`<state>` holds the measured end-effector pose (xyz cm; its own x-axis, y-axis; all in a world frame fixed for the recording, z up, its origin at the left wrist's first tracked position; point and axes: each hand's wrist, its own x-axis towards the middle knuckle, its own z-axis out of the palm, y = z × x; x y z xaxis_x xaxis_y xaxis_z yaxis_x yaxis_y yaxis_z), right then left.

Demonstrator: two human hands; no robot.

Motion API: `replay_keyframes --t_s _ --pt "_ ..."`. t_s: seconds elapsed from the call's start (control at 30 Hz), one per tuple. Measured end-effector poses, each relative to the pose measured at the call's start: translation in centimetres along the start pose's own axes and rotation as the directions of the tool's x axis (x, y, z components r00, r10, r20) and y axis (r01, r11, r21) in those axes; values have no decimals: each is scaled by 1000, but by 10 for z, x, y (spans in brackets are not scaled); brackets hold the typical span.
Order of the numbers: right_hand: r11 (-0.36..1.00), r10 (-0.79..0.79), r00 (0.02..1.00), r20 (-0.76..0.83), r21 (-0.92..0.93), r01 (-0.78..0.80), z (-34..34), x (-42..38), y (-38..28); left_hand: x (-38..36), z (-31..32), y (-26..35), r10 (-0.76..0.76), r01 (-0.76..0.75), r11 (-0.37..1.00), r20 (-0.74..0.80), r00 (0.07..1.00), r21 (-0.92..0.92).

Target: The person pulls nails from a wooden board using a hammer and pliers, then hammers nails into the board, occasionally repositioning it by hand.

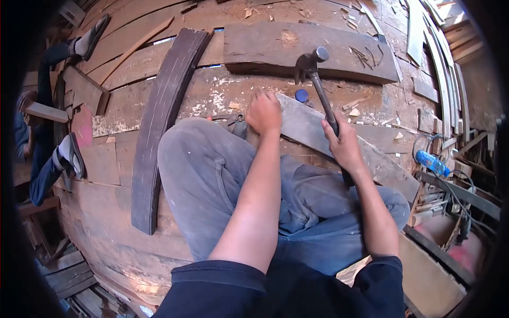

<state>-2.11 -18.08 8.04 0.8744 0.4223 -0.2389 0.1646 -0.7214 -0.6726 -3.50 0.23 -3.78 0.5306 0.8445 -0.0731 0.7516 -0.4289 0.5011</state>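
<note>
We grip one hammer by its handle in our closed right hand, its head raised above one pale plank. Our left hand, fingers curled, presses that plank's end. One blue cap lies beside it.

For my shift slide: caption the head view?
Right hand raises a hammer while left hand steadies a plank.
</note>
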Motion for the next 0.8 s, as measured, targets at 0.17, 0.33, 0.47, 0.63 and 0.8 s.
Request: replay_keyframes --t_s 0.17,0.33,0.47,0.63,0.8 --pt "999 -35 997 68 -24 36 8 3 12 -3 -1 1 2 -2 1000 -41 999 12" --pt "990 -95 989 112 -93 106 29 3 15 -2 -4 3 15 -14 999 -12 1000 30" --pt "984 -117 990 84 -123 127 39 -1 23 -1 -1 0 -10 11 999 18 1000 -31" --pt "973 -60 987 152 -211 91 28 1 4 1 -8 1 -2 1 1000 52 999 16" --pt "971 -106 982 158 -196 136 15 -2 0 0 -9 5 -37 37 999 97 995 1"
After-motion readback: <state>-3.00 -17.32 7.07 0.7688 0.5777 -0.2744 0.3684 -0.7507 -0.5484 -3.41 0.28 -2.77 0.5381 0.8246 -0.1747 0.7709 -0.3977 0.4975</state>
